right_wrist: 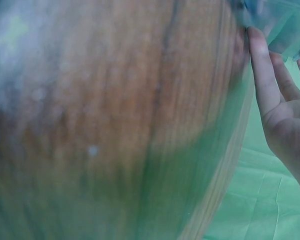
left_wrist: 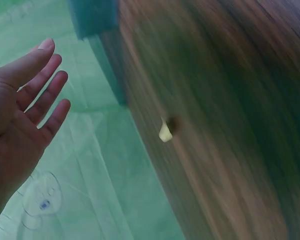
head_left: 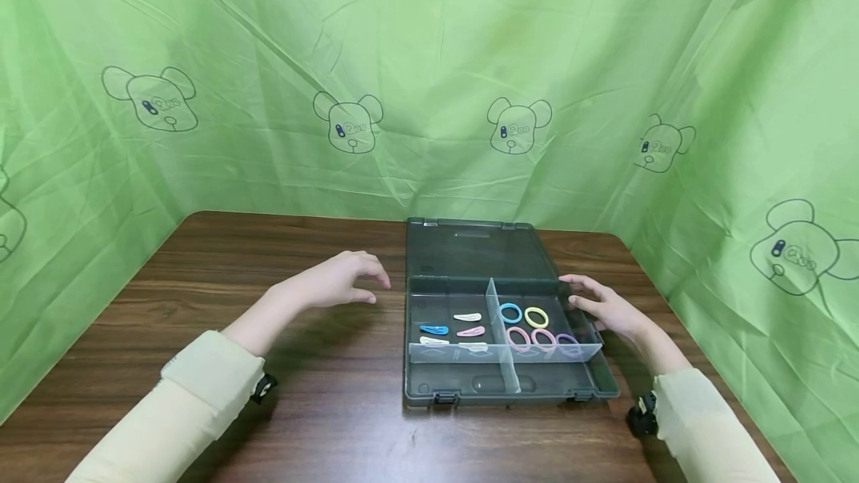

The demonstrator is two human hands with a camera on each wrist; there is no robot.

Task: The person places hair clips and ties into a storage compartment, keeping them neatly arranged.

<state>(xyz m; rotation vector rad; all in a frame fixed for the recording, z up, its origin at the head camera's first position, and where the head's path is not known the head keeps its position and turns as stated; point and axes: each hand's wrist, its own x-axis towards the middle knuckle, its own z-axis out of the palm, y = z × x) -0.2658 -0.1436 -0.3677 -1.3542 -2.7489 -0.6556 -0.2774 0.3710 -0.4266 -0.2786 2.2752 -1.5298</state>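
An open dark translucent organizer box (head_left: 463,395) lies on the table with its lid (head_left: 479,248) folded back. In its back left compartment are several snap hair clips: a blue clip (head_left: 433,330), a pink clip (head_left: 471,332) and white ones. The back right compartment holds several hair ties, among them a blue tie (head_left: 511,313), a yellow tie (head_left: 536,317) and a purple tie (head_left: 568,344). My left hand (head_left: 335,279) hovers left of the box, fingers loosely bent, holding nothing. At the box's right side, my right hand (head_left: 614,311) has its fingers resting against the wall.
Clear dividers (head_left: 493,311) split the box. Wooden tabletop (head_left: 322,408) surrounds it, and a green curtain (head_left: 429,36) with bear outlines hangs behind and at both sides. In the left wrist view, a small pale yellow shape (left_wrist: 165,132) shows, its kind unclear.
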